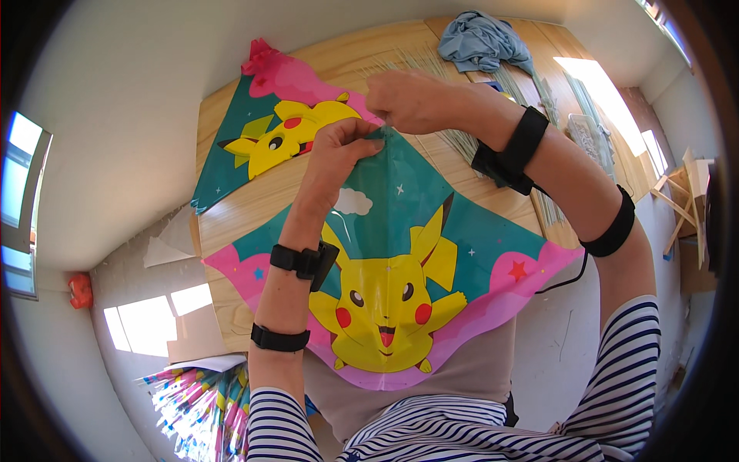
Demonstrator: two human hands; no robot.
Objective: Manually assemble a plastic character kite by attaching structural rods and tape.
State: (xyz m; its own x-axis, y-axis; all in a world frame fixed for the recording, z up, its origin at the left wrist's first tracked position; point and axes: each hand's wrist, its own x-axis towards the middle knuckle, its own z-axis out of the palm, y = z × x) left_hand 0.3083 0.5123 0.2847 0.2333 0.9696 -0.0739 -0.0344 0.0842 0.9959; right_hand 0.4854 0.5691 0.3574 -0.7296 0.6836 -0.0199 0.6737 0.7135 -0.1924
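Note:
A diamond-shaped kite sail [477, 223], teal with pink edges and a yellow cartoon creature on it, spreads from the table's near edge over my lap. Its narrow top corner points away from me. My left hand [344, 146] pinches that corner between thumb and fingers. Just beyond it to the right, my right hand [412, 102] is closed in a fist at the tip; whatever its fingers hold is hidden. A second kite sail [231, 154] of the same pattern lies at the far left of the table, partly behind my left hand.
On the wooden table [315, 65] lie bundles of thin sticks [462, 142], a crumpled blue cloth [481, 42] and a clear container [589, 135] at the right. Many colourful wrapped pieces [204, 408] are piled at lower left. A wooden stand [681, 196] is at far right.

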